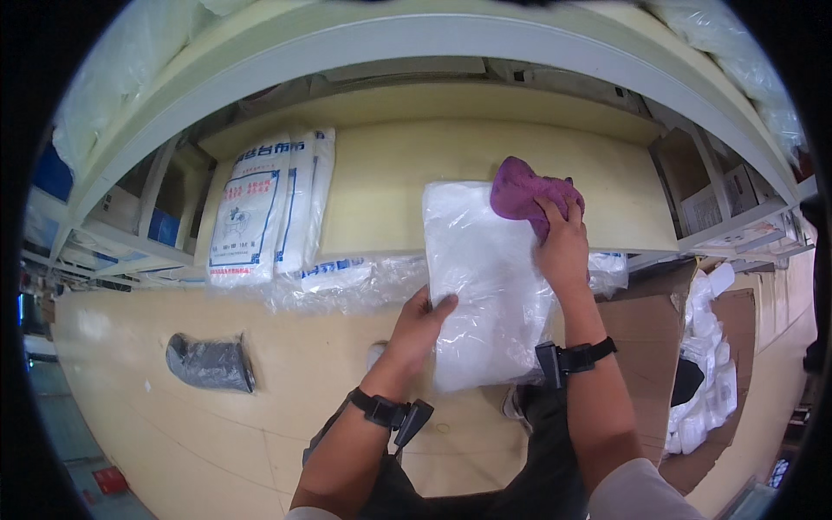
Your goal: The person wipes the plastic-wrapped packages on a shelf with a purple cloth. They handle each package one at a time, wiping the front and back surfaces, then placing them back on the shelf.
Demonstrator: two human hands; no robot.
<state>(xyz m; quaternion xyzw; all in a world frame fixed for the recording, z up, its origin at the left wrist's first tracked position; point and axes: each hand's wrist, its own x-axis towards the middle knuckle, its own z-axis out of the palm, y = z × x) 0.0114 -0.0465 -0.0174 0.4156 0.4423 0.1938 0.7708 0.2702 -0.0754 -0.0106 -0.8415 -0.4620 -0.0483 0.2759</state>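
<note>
A flat white package in clear plastic [485, 286] extends from the shelf board over its front edge toward me. My left hand [418, 328] grips the package's left edge, thumb on top and fingers underneath. On its upper right corner lies a bunched purple cloth [524, 195]. My right hand [562, 238] is closed on this cloth and presses it against the package. Both wrists wear black straps with small black devices.
Several white printed packages [260, 208] overlap at the shelf's left, with more wrapped ones below. A dark grey bagged roll [211, 362] lies on the floor. At right, an open cardboard box [628, 347] holds white plastic-wrapped items [702, 390]. A shelf rail [416, 39] spans overhead.
</note>
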